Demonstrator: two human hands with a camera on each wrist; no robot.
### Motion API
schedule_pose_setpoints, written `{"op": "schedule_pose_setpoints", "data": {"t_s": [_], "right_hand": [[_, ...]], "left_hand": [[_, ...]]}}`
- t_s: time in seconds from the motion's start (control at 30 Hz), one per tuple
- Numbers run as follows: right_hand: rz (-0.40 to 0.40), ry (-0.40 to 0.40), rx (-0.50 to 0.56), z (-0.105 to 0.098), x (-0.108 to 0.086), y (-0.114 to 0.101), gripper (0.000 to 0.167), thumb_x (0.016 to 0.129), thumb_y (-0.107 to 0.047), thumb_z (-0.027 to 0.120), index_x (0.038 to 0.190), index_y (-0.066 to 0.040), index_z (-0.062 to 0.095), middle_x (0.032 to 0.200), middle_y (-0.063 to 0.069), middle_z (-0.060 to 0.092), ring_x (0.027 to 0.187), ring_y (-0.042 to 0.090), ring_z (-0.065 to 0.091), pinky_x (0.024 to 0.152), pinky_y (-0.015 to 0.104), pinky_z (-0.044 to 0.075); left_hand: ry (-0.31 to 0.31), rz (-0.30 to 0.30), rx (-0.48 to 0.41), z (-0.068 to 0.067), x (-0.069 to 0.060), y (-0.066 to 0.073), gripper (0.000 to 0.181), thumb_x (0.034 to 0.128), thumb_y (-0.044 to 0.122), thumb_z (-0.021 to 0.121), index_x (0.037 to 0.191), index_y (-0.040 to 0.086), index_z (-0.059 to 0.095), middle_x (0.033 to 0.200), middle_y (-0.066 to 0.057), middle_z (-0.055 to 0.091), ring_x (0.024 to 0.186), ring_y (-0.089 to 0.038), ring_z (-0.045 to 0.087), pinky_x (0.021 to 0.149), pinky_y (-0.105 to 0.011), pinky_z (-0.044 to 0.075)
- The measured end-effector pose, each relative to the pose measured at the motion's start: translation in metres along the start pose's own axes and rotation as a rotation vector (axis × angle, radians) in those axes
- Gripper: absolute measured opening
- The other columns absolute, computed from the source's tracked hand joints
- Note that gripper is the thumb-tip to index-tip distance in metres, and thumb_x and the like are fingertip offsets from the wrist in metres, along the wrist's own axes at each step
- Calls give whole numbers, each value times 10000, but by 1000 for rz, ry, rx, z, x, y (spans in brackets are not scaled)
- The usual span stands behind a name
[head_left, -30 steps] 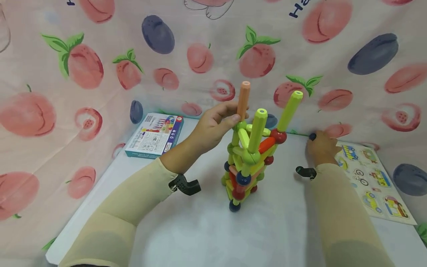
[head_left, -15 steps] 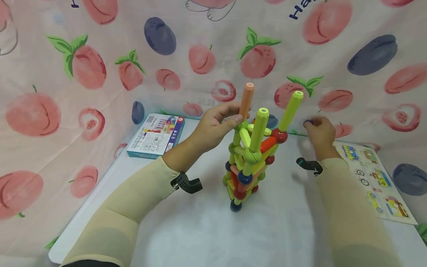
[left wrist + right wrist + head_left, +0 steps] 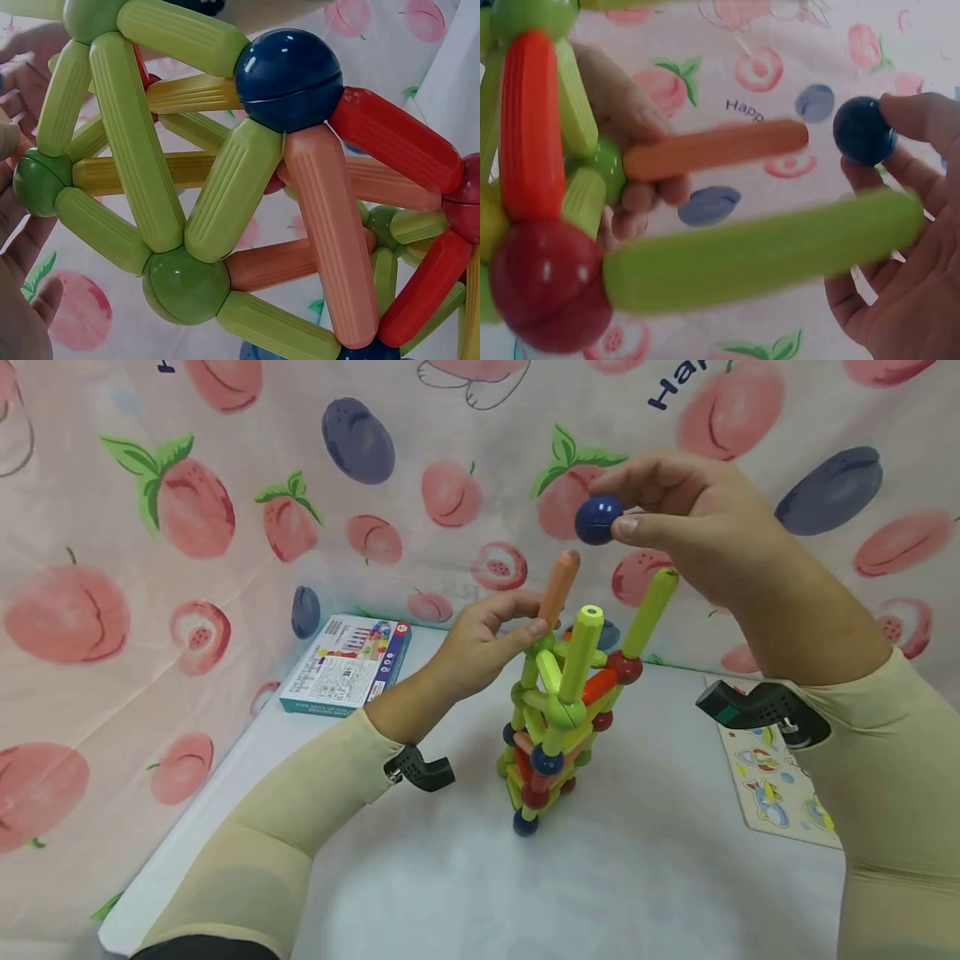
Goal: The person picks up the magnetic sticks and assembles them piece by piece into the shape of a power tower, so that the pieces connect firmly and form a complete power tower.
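Observation:
A tower of coloured rods and balls (image 3: 564,712) stands upright on the white table, with three rods rising from its top. My left hand (image 3: 483,639) pinches the orange rod (image 3: 559,589) near its lower end, where it meets a green ball (image 3: 609,171). That rod leans a little to the right. Between thumb and fingers, my right hand (image 3: 708,527) holds a dark blue ball (image 3: 597,520) above and to the right of the orange rod's tip, apart from it. The right wrist view shows a gap between ball and rod. Two yellow-green rods (image 3: 582,656) stand free at their tops.
At the back left of the table (image 3: 420,893) lies a flat printed box (image 3: 348,664). A board with vehicle pictures (image 3: 776,789) lies at the right, partly hidden by my right arm. A fruit-patterned cloth (image 3: 450,443) hangs close behind the tower.
My right hand has come up and left from the table's back right, bringing the dark blue ball over the tower. The orange rod tilts further right; my left hand keeps its place.

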State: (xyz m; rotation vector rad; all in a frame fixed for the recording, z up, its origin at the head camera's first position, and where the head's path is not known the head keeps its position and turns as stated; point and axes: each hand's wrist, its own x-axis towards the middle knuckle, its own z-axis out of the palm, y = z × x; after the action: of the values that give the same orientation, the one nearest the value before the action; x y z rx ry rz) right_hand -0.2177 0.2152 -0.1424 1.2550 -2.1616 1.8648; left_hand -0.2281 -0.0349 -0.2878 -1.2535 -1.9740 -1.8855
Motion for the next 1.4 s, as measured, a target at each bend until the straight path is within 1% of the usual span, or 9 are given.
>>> {"op": "schedule_pose_setpoints", "data": {"t_s": [0.2,0.33,0.47,0.6,0.83,0.93,1.2,1.3,1.4], "right_hand": [[80,-5,-76,16,3,-6,275,987,75,640,1242,7,720,1153,186,685,1082,299,683,981,239,545],[42,21,-65,17,2,0,282,1011,47,609,1273,19,710,1219,201,688,1154,312,643,1012,252,506],[-89,184,97,17,-9,9,270,1048,-59,586,1266,58,693,1216,209,696,1152,318,605,991,329,469],[-229,367,168,20,-42,32,263,979,-48,592,1167,93,710,1073,182,727,1025,289,661,932,343,502],[-121,380,-22,39,-89,44,221,978,115,597,1173,144,698,1027,121,735,976,239,682,882,252,584],[-55,362,-94,42,-89,41,226,985,113,626,1194,168,692,1043,126,733,991,255,663,860,246,584],[109,266,-408,46,-83,30,260,1044,-44,670,1287,8,749,1168,78,759,1075,237,687,883,227,580],[116,290,-384,48,-83,32,274,1049,-33,658,1309,0,738,1178,100,744,1091,237,674,900,219,572],[-34,486,-227,59,-85,36,229,1019,-7,654,1225,21,748,1114,114,726,1045,231,653,916,217,538]], "left_hand": [[-10,-2,12,-2,1,-1,268,1075,91,607,1292,-48,682,1184,-153,732,1195,-219,639,1108,-429,476],[1,4,-9,-3,5,0,367,1085,168,577,1366,-61,635,1253,-184,706,1238,-220,623,1137,-420,458],[35,73,-71,-6,17,14,518,1049,189,536,1493,-76,509,1333,-221,648,1272,-252,618,1126,-431,485],[15,169,-101,-5,32,37,515,1052,77,518,1539,-63,428,1327,-220,652,1277,-275,630,1115,-450,497],[-28,203,-22,3,51,59,432,1062,31,562,1484,-36,498,1330,-161,650,1247,-235,627,1042,-416,542],[-64,196,49,7,53,62,413,1055,68,597,1457,-9,543,1327,-136,663,1245,-216,620,993,-403,565],[-114,168,134,11,55,64,428,1057,127,619,1472,43,559,1301,-105,699,1250,-165,613,1014,-370,535],[-111,182,136,11,54,62,425,1053,112,624,1464,31,555,1293,-114,701,1240,-165,618,1013,-365,534],[-113,194,121,10,54,61,423,1050,104,622,1458,20,553,1292,-116,701,1236,-172,620,999,-372,545]]}}
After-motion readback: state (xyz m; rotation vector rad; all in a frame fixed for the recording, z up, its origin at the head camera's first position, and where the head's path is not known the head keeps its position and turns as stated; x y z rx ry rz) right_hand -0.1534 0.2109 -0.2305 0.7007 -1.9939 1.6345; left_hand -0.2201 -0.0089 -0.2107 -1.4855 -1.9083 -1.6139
